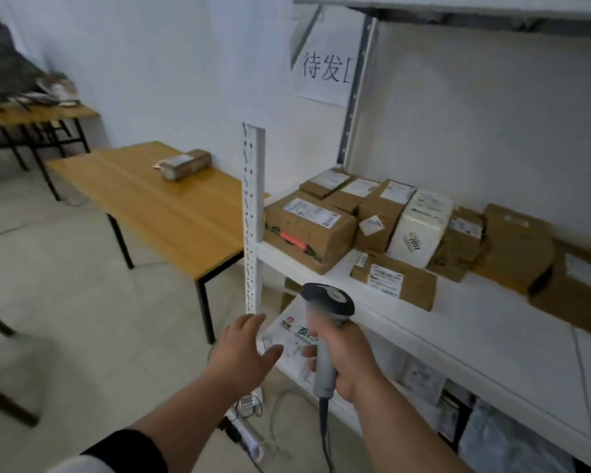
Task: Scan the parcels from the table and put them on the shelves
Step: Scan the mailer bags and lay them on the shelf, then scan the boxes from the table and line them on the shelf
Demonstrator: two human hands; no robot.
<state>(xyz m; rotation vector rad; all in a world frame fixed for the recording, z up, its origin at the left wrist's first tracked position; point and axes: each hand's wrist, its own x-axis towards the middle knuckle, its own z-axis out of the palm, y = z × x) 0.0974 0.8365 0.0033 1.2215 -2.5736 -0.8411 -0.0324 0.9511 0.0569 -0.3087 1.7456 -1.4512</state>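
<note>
- Grey plastic barcode scanner is sitting upright in the right hand, whose fingers are wrapping tight around the handle.
- The left hand is hovering with fingers spread apart, at 9 o'clock of a white parcel lying on the lower shelf.
- One cardboard parcel is lying on the wooden table, at 11 o'clock from the hands.
- Boxes are crowding the white shelf at 1 o'clock.
</note>
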